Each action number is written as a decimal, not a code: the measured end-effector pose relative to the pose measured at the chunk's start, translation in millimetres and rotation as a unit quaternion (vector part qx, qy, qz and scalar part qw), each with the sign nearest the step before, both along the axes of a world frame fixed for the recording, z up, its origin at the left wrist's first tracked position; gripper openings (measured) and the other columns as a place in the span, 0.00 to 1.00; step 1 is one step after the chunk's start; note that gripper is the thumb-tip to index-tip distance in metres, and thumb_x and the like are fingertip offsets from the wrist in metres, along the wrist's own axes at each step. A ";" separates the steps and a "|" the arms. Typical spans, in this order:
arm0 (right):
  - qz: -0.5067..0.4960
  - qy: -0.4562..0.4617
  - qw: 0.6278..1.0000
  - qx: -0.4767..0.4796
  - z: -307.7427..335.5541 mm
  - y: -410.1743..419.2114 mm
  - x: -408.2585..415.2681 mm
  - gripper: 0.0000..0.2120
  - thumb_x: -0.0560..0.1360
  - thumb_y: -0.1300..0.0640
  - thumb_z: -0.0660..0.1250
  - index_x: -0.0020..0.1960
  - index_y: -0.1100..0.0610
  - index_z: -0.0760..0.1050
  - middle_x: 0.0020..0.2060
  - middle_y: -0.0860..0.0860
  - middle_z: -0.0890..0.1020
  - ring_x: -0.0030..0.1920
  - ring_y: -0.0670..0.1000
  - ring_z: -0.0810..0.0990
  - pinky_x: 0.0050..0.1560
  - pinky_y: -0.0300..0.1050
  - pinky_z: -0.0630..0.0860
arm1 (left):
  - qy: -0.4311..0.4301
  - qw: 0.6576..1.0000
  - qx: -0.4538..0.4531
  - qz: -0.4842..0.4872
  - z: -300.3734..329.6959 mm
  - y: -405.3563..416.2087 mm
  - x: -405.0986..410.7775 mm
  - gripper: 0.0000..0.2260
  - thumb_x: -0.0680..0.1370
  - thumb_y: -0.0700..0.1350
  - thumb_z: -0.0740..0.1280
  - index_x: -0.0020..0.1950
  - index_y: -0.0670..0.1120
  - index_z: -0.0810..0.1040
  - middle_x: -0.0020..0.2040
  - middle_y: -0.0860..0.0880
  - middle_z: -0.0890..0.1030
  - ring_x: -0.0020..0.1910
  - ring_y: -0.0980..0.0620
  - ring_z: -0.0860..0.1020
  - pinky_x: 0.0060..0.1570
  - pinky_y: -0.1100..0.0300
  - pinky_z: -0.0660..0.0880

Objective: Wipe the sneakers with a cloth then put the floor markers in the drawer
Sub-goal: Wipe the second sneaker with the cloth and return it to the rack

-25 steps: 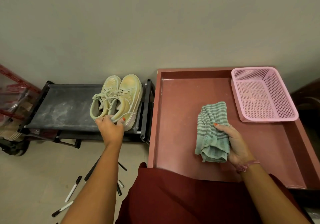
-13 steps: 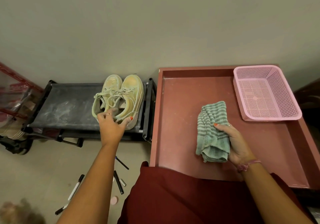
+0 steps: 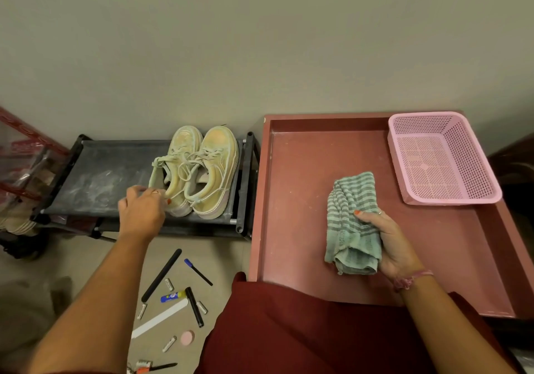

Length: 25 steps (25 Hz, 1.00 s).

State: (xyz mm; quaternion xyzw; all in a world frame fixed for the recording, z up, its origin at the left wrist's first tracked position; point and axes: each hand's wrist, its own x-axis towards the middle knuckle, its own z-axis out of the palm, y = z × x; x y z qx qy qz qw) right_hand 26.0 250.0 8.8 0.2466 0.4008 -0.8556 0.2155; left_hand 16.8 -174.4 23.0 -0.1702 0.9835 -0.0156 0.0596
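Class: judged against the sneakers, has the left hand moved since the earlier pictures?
Yes. The left hand has shifted leftward, toward the left sneaker's heel, away from the right sneaker.

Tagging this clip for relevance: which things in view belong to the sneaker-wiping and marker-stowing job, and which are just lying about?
Belongs to the job:
sneakers on the black rack
striped cloth, gripped by the right hand
left hand, at the left sneaker's heel
markers on the floor
red drawer

Just lying about:
pink basket
glue stick
white strip
pink disc
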 end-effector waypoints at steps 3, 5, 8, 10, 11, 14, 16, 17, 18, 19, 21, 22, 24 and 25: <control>-0.003 -0.001 1.000 -0.002 -0.3 0.0 1.1 0.19 0.68 0.65 0.65 0.59 0.64 0.74 0.51 0.62 0.82 0.47 0.59 0.83 0.46 0.56 0.81 | 0.032 0.999 0.013 0.000 14.1 -5.8 -0.7 0.10 0.80 0.40 0.63 0.59 0.43 0.79 0.60 0.42 0.77 0.67 0.43 0.63 0.63 0.45 0.60; -0.003 -0.002 1.000 -0.003 0.7 0.5 1.6 0.16 0.70 0.66 0.64 0.58 0.64 0.74 0.51 0.62 0.82 0.47 0.59 0.83 0.47 0.56 0.81 | 0.063 0.998 0.020 -0.006 26.7 -13.1 -2.8 0.10 0.80 0.41 0.64 0.59 0.41 0.79 0.60 0.41 0.78 0.67 0.43 0.64 0.63 0.44 0.61; -0.008 -0.009 1.000 0.003 0.5 0.7 2.9 0.18 0.72 0.67 0.63 0.63 0.65 0.71 0.51 0.62 0.82 0.47 0.59 0.83 0.46 0.55 0.81 | 0.099 0.995 0.029 -0.003 51.6 -26.2 -5.0 0.09 0.80 0.41 0.65 0.55 0.39 0.81 0.58 0.38 0.79 0.64 0.39 0.68 0.61 0.43 0.65; -0.017 -0.018 1.000 -0.001 2.1 -0.2 5.2 0.18 0.73 0.68 0.62 0.63 0.65 0.70 0.52 0.62 0.81 0.46 0.59 0.83 0.43 0.53 0.81 | 0.129 0.990 0.051 -0.004 73.9 -30.1 -2.6 0.08 0.79 0.40 0.65 0.51 0.37 0.81 0.53 0.37 0.79 0.59 0.37 0.71 0.57 0.43 0.69; -0.018 -0.021 1.000 -0.002 3.0 -0.9 6.7 0.20 0.73 0.68 0.62 0.64 0.65 0.70 0.54 0.63 0.80 0.47 0.59 0.83 0.43 0.53 0.81 | 0.147 0.987 0.064 -0.012 85.7 -30.3 0.0 0.07 0.79 0.39 0.65 0.50 0.37 0.81 0.51 0.36 0.79 0.56 0.37 0.72 0.54 0.45 0.70; -0.013 -0.030 0.999 -0.004 7.0 -1.5 13.2 0.22 0.73 0.68 0.62 0.66 0.67 0.68 0.58 0.65 0.78 0.50 0.61 0.81 0.45 0.54 0.81 | 0.178 0.977 0.102 -0.055 120.3 -22.8 11.3 0.07 0.79 0.38 0.64 0.50 0.37 0.81 0.47 0.39 0.79 0.49 0.42 0.73 0.48 0.50 0.68; -0.019 -0.035 0.999 -0.001 9.4 -1.3 18.8 0.20 0.74 0.69 0.60 0.66 0.67 0.68 0.59 0.65 0.77 0.51 0.61 0.81 0.46 0.55 0.81 | 0.192 0.971 0.119 -0.080 140.7 -9.1 18.4 0.07 0.80 0.39 0.64 0.52 0.39 0.81 0.48 0.43 0.79 0.51 0.43 0.72 0.50 0.49 0.68; -0.022 -0.038 0.999 0.001 11.4 -0.7 21.7 0.20 0.74 0.69 0.59 0.66 0.68 0.67 0.59 0.66 0.77 0.51 0.62 0.80 0.46 0.55 0.81 | 0.200 0.967 0.128 -0.094 149.3 0.1 21.0 0.06 0.80 0.39 0.64 0.52 0.40 0.81 0.47 0.45 0.78 0.51 0.44 0.72 0.50 0.50 0.67; -0.021 -0.038 0.999 -0.002 13.8 -0.3 24.9 0.21 0.74 0.70 0.58 0.66 0.68 0.67 0.59 0.66 0.77 0.51 0.62 0.80 0.45 0.55 0.81 | 0.208 0.962 0.139 -0.109 156.9 11.2 22.9 0.06 0.80 0.39 0.64 0.51 0.41 0.81 0.46 0.46 0.78 0.51 0.45 0.72 0.49 0.50 0.67; -0.020 -0.038 0.999 -0.004 17.4 -0.4 29.0 0.21 0.73 0.70 0.58 0.66 0.69 0.66 0.58 0.67 0.77 0.50 0.62 0.80 0.45 0.55 0.81 | 0.214 0.957 0.152 -0.125 163.9 23.8 25.0 0.06 0.80 0.40 0.64 0.51 0.42 0.81 0.45 0.47 0.77 0.50 0.46 0.72 0.51 0.50 0.68; -0.026 -0.039 0.999 -0.007 24.5 -1.2 38.0 0.16 0.73 0.72 0.57 0.60 0.69 0.69 0.52 0.65 0.79 0.46 0.60 0.81 0.41 0.52 0.81 | 0.213 0.946 0.185 -0.160 175.0 51.7 28.7 0.06 0.80 0.40 0.64 0.52 0.42 0.80 0.44 0.50 0.77 0.49 0.50 0.71 0.62 0.44 0.67; -0.034 -0.037 0.999 -0.006 29.1 -1.4 42.8 0.13 0.73 0.73 0.56 0.56 0.66 0.71 0.49 0.63 0.80 0.44 0.58 0.82 0.38 0.50 0.81 | 0.208 0.941 0.202 -0.176 178.6 64.9 30.3 0.06 0.80 0.40 0.64 0.52 0.42 0.80 0.44 0.52 0.76 0.48 0.52 0.71 0.67 0.41 0.64; -0.044 -0.025 0.999 -0.013 39.0 -1.3 52.0 0.14 0.73 0.74 0.55 0.53 0.62 0.72 0.49 0.62 0.80 0.45 0.58 0.81 0.39 0.51 0.82 | 0.195 0.930 0.241 -0.199 180.7 88.6 33.0 0.07 0.80 0.42 0.64 0.52 0.42 0.80 0.44 0.53 0.76 0.48 0.53 0.71 0.70 0.42 0.61; -0.043 -0.017 0.999 -0.019 44.1 -0.8 55.9 0.16 0.73 0.74 0.55 0.55 0.62 0.72 0.51 0.62 0.80 0.48 0.59 0.81 0.43 0.55 0.82 | 0.183 0.924 0.263 -0.210 180.3 100.1 33.9 0.07 0.80 0.45 0.64 0.50 0.43 0.80 0.43 0.53 0.77 0.48 0.52 0.73 0.71 0.46 0.60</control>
